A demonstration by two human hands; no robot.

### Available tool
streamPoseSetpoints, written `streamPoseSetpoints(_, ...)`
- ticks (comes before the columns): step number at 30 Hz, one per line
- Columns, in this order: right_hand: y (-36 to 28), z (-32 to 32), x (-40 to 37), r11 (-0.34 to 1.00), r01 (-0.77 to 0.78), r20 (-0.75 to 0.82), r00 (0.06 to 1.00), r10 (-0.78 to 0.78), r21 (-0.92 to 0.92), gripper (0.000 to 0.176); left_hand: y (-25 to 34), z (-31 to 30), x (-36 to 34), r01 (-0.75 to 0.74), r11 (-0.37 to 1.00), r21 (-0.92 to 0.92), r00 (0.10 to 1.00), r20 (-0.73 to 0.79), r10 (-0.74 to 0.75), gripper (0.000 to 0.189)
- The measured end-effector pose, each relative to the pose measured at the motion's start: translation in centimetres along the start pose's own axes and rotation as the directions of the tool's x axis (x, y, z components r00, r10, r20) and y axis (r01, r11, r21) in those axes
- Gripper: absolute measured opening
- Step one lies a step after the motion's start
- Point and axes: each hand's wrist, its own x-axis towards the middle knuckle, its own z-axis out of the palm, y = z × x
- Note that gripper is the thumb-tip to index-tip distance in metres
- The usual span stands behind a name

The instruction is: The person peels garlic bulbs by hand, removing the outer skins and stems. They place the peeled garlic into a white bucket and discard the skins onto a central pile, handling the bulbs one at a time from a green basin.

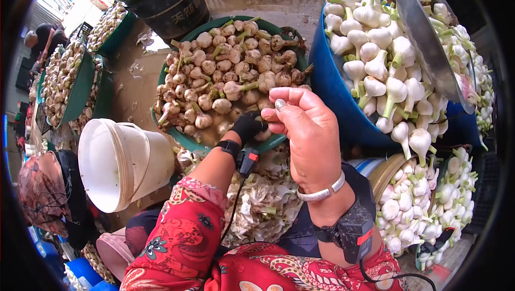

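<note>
In a black glove, my left hand [248,127] reaches over the near rim of a green tub [188,143] heaped with unpeeled garlic. Its fingers are closed around a brownish garlic bulb [263,134]. My bare right hand [311,138] is raised just to the right, above the tub's near edge. Thumb and fingers curl together there, with a small shiny grey piece [279,105] at the thumb tip. I cannot tell whether anything else is between those fingers. Many dirt-stained garlic bulbs [221,106] with short green stems fill the tub.
A blue tub [327,98] of cleaned white garlic stands at the right, a metal basin [429,33] tilted beside it. A white bucket [126,157] lies tipped at the left. Peeled skins [263,205] pile below my hands. More garlic tubs and a person [45,39] are behind left.
</note>
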Motion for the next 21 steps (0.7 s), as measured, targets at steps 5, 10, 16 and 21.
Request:
streamPoseSetpoints(5, 1.0, -0.4, -0.3, 0.997, -0.016, 0.051, 0.998, 0.020, -0.069, 0.022, 1.4, -3.6, -7.9, -0.007, 0.785, -0.620, 0.991, -0.111, -0.079, 0.034)
streamPoseSetpoints(10, 3.9, 0.5, -1.5, 0.823, 0.282, 0.393, 0.916, -0.079, -0.493, 0.081, 7.0, -7.4, -19.3, -0.513, 0.859, 0.008, 0.812, -0.320, 0.488, 0.025)
streamPoseSetpoints(16, 7.1, 3.4, -3.4, 0.998, -0.033, 0.423, 0.904, 0.053, -0.055, 0.072, 9.2, -7.4, -25.7, -0.332, 0.690, -0.644, 0.913, -0.402, 0.064, 0.034)
streamPoseSetpoints(21, 8.4, 3.6, -3.1, 0.999, -0.015, 0.423, 0.906, 0.027, -0.032, 0.052, 7.6, -7.4, -26.0, -0.374, 0.568, -0.733, 0.919, -0.377, 0.118, 0.031)
